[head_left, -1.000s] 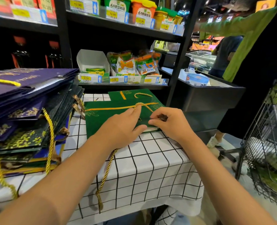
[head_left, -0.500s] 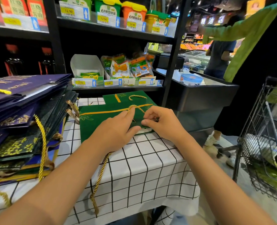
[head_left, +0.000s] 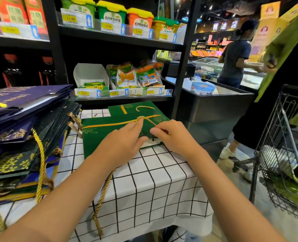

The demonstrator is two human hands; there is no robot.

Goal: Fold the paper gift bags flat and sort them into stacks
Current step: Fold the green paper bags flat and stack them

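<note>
A flat green gift bag [head_left: 101, 137] with a gold stripe lies on the checked tablecloth [head_left: 153, 186], on top of another green bag [head_left: 116, 109] that sticks out behind it. My left hand [head_left: 122, 145] rests flat on the top bag, its fingertips touching the gold cord handle [head_left: 144, 118]. My right hand [head_left: 174, 137] pinches the bag's near right edge with curled fingers. A second gold cord [head_left: 101, 198] hangs from under my left wrist over the table's front.
A tall, slanting stack of flattened purple, dark and blue bags [head_left: 22, 137] fills the table's left side. Black store shelves [head_left: 123, 100] stand right behind the table. A wire shopping cart [head_left: 284, 154] and a standing person [head_left: 259, 119] are on the right.
Both hands keep their places on the green bag. Only my view has shifted a little.
</note>
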